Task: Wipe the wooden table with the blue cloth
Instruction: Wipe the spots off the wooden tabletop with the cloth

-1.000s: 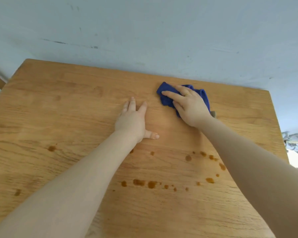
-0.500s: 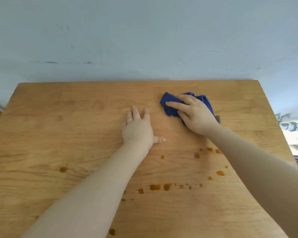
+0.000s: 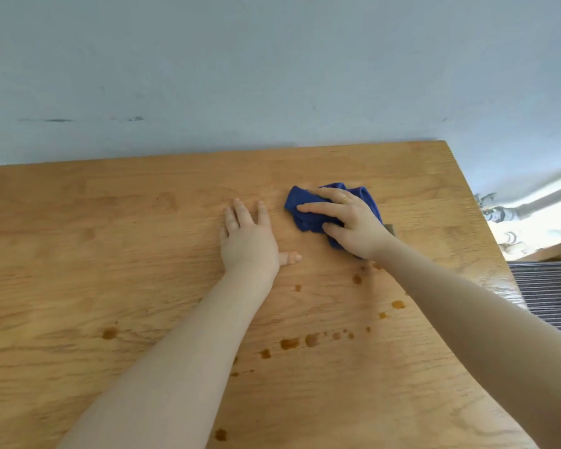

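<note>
The wooden table (image 3: 110, 238) fills most of the view, with several brown drops (image 3: 289, 343) scattered across its near middle and right. A crumpled blue cloth (image 3: 305, 218) lies on the far right part of the table. My right hand (image 3: 353, 222) presses down on it with the fingers spread and fairly straight, and a ring shows on one finger. My left hand (image 3: 250, 241) rests flat on the wood just left of the cloth, fingers straight and thumb out to the right, holding nothing.
A pale blue wall stands right behind the table's far edge. Beyond the right edge sits a dark ribbed mat (image 3: 551, 293) on the floor. A small grey thing (image 3: 390, 227) peeks out behind my right wrist.
The view has swung, so the table sits lower and more to the left in frame. Both hands hold nearly the same places on the wood, the right one still on the cloth.
</note>
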The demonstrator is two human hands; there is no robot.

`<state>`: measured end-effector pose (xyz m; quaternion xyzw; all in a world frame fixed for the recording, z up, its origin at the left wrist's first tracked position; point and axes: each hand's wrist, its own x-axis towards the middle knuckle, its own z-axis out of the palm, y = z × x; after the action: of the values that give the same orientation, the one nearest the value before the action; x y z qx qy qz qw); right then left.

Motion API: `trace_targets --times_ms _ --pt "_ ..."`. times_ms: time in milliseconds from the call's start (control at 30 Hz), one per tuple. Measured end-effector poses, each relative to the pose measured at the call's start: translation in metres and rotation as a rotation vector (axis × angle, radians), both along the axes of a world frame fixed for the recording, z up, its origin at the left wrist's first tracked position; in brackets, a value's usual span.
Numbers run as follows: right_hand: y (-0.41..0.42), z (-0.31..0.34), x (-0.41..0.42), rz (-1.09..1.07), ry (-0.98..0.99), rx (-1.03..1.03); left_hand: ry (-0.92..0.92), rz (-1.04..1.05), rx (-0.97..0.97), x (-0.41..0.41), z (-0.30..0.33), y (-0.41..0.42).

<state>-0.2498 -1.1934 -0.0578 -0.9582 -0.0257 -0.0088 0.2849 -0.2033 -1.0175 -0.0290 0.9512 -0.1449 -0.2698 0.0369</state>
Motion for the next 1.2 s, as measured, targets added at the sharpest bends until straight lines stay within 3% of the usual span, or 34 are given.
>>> trace_targets --times_ms 233,500,600,833,933,1067,1200 --pt "-0.03 -0.013 0.072 -0.385 -0.058 -0.186 0.01 0.004 0.002 0.003 -0.004 -0.003" --pt "0.008 -0.005 -0.014 -0.061 -0.076 -0.118 0.047 0.055 0.0 0.003 0.004 -0.007" --pt "-0.011 -0.007 -0.003 0.02 -0.111 -0.133 0.035 0.056 -0.031 0.002 0.003 -0.004" --pt "-0.063 -0.016 0.077 -0.282 -0.086 -0.177 -0.007 0.107 -0.077 0.002 -0.002 -0.004" --pt "-0.057 -0.016 0.049 -0.173 -0.086 -0.137 0.01 0.159 -0.058 -0.005 0.004 -0.007" --pt "-0.058 -0.012 -0.021 0.138 -0.085 -0.082 -0.045 0.198 0.01 -0.022 0.015 -0.016" --pt "-0.076 -0.008 -0.022 0.338 -0.126 -0.073 -0.041 0.261 -0.015 -0.037 0.025 -0.029"
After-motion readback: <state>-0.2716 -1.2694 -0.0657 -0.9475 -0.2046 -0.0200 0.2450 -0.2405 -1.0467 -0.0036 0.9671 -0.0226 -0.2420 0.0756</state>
